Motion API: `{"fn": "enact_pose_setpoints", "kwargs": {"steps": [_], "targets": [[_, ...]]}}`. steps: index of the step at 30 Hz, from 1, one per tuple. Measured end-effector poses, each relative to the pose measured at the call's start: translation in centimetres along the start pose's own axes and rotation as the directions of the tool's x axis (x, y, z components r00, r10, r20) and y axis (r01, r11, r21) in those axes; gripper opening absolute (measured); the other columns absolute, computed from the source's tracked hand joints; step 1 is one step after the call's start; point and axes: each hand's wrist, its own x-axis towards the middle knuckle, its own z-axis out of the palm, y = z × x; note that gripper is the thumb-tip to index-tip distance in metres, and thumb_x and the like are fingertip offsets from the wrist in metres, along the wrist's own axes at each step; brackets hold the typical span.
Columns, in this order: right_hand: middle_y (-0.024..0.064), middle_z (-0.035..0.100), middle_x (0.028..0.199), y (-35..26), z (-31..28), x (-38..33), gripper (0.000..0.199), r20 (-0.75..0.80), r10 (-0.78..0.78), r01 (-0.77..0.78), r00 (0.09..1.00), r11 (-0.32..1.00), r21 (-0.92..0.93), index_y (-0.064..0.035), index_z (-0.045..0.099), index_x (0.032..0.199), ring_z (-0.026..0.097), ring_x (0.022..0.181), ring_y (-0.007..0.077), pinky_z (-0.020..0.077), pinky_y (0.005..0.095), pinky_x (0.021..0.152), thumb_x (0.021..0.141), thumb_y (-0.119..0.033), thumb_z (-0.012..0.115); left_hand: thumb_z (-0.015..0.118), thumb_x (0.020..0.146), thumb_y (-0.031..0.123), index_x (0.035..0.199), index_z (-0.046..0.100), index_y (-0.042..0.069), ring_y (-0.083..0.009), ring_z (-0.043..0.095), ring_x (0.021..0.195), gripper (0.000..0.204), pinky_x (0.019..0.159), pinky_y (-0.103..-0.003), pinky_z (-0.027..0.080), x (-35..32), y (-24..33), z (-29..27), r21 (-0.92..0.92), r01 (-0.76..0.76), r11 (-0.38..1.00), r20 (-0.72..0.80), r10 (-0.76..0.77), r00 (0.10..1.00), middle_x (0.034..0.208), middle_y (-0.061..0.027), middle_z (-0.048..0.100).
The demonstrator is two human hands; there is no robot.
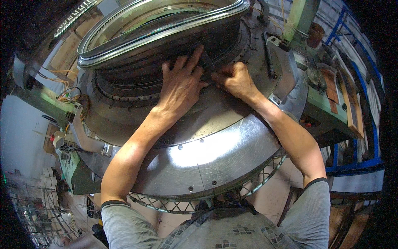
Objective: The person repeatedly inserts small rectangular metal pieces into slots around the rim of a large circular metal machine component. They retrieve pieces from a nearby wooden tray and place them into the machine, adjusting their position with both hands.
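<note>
A large round machine fills the middle, with a dark upright cylinder wall [137, 70] under a bright metal rim [166, 25]. My left hand [181, 81] lies against this wall, its fingers spread and pointing up. To its right, my right hand [237, 83] is closed, thumb and fingertips pinched together low by the wall. What the pinch holds, if anything, is too dark and small to make out. Between the two hands the wall is in deep shadow. A broad metal ring plate [224, 108] surrounds the cylinder's foot below both hands.
A shiny sloping skirt [199, 155] with screws curves toward me. A black rod [268, 56] stands at the right of the plate. Green machine arms [47, 99] with wires flank the left side. Blue racking [360, 83] and a wooden frame [351, 103] stand at right.
</note>
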Motion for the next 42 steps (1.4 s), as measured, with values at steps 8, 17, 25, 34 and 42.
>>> {"fn": "enact_pose_setpoints", "kwargs": {"steps": [8, 17, 25, 34, 42], "targets": [[0.0031, 0.068, 0.065, -0.3, 0.0, -0.1, 0.024, -0.002, -0.010, 0.010, 1.000, 1.000, -0.003, 0.0000, 0.073, 0.075, 0.058, 0.060, 0.0097, 0.0467, 0.0298, 0.056, 0.090, -0.019, 0.073, 0.074, 0.083, 0.034, 0.112, 0.068, 0.006, -0.0323, 0.041, 0.133, 0.041, 0.096, -0.054, 0.038, 0.0, 0.0, -0.1, 0.005, -0.009, 1.000, -0.013, 0.009, 1.000, 0.165, -0.0088, 0.028], [0.0043, 0.069, 0.066, 0.4, 0.1, 0.2, 0.023, -0.014, -0.028, 0.028, 1.000, 0.999, -0.031, 0.0008, 0.076, 0.080, 0.060, 0.061, 0.0104, 0.0484, 0.0303, 0.057, 0.089, -0.019, 0.072, 0.075, 0.082, 0.036, 0.111, 0.068, 0.006, -0.0319, 0.042, 0.131, 0.042, 0.096, -0.055, 0.038, 0.1, -0.1, 0.1, 0.011, -0.006, 1.000, -0.008, 0.006, 1.000, 0.165, -0.0081, 0.029], [0.0058, 0.070, 0.069, 0.2, 0.2, 0.0, 0.022, -0.028, -0.037, 0.035, 0.999, 0.998, -0.059, 0.0012, 0.076, 0.083, 0.060, 0.062, 0.0112, 0.0494, 0.0312, 0.059, 0.089, -0.019, 0.072, 0.074, 0.082, 0.039, 0.109, 0.070, 0.006, -0.0314, 0.044, 0.127, 0.043, 0.097, -0.055, 0.038, 0.1, -0.3, 0.3, 0.039, -0.022, 0.999, -0.019, 0.023, 1.000, 0.165, -0.0073, 0.029], [0.0039, 0.070, 0.070, 0.6, 0.2, 0.0, 0.019, -0.016, -0.025, 0.025, 1.000, 0.999, -0.023, 0.0007, 0.077, 0.085, 0.060, 0.063, 0.0105, 0.0489, 0.0301, 0.059, 0.089, -0.017, 0.071, 0.076, 0.079, 0.037, 0.104, 0.072, 0.007, -0.0276, 0.046, 0.120, 0.040, 0.092, -0.050, 0.038, 0.1, -0.3, 0.4, 0.088, -0.047, 0.995, -0.075, 0.054, 0.996, 0.160, -0.0069, 0.035], [0.0212, 0.072, 0.076, 1.2, 1.1, 0.2, 0.017, -0.025, -0.062, 0.049, 0.998, 0.938, -0.344, 0.0044, 0.074, 0.084, 0.068, 0.063, 0.0204, 0.0524, 0.0366, 0.063, 0.083, -0.012, 0.068, 0.075, 0.080, 0.032, 0.114, 0.071, 0.006, -0.0288, 0.056, 0.114, 0.043, 0.093, -0.051, 0.044, 0.3, -0.7, 0.0, 0.151, -0.069, 0.986, -0.014, 0.072, 0.997, 0.157, -0.0100, 0.039]]}}
